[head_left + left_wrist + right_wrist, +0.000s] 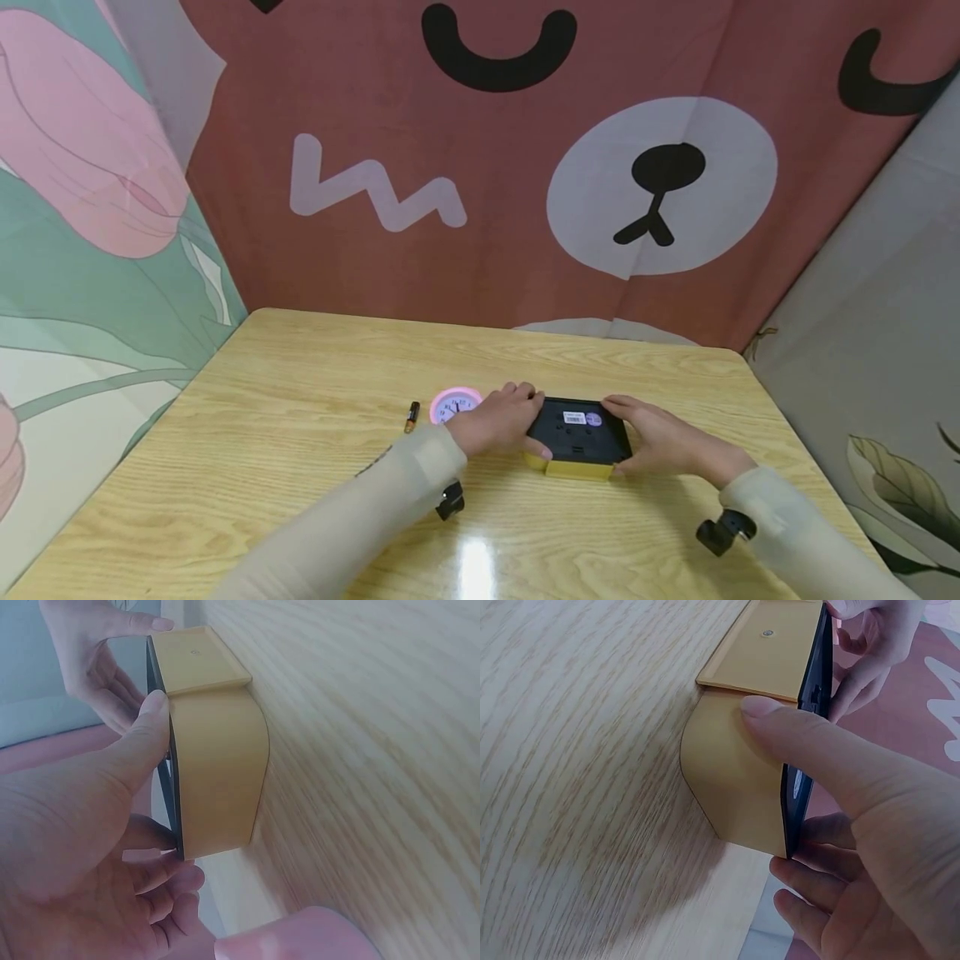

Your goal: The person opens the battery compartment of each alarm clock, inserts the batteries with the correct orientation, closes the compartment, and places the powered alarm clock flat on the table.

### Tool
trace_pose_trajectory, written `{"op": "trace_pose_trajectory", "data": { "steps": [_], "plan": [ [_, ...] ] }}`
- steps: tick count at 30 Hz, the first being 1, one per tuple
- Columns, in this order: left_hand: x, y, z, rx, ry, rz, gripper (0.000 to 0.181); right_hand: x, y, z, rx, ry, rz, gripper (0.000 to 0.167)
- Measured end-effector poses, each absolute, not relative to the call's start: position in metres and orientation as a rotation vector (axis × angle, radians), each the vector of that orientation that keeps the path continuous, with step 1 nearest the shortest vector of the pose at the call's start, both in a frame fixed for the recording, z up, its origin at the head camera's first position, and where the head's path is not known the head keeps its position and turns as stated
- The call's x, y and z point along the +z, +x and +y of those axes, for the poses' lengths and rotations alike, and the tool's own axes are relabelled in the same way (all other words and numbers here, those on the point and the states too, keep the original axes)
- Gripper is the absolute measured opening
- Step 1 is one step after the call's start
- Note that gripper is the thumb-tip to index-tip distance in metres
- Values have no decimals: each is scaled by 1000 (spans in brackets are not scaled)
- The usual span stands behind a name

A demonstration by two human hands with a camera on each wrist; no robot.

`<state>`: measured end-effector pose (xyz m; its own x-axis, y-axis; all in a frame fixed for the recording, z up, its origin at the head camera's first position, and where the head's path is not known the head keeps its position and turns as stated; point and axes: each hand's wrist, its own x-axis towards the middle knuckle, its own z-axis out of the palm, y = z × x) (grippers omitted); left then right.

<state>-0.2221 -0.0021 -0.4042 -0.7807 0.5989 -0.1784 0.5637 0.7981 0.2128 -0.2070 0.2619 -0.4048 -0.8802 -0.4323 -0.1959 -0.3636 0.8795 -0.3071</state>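
Note:
A yellow box with a black face [581,450] turned up lies on the wooden table, between both hands. A white label and a round purple sticker show on that black face. My left hand [504,421] grips the box's left end, thumb at the near side and fingers at the far edge. At the right end, my right hand [663,439] holds it the same way. In the left wrist view the yellow side [214,765] has a raised panel with a small mark. The right wrist view shows the right thumb [769,712] pressed on the yellow side.
Left of the box, partly behind the left hand, is a small round pink clock [450,407]. A black and copper battery [412,417] lies beside it. Fabric with a bear print [375,267] hangs behind the table [300,467].

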Motion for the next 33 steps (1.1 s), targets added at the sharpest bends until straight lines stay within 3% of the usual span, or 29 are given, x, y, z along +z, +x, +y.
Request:
{"op": "trace_pose_trajectory", "data": {
  "steps": [17, 33],
  "plan": [
    [-406, -228, -4, 168, 915, 2772, 97, -400, -209, 265, -397, -610, 2744, 106],
    [-403, -230, -17, 342, 870, 2748, 77, -390, -203, 252, -400, -686, 2895, 67]
  ]
}}
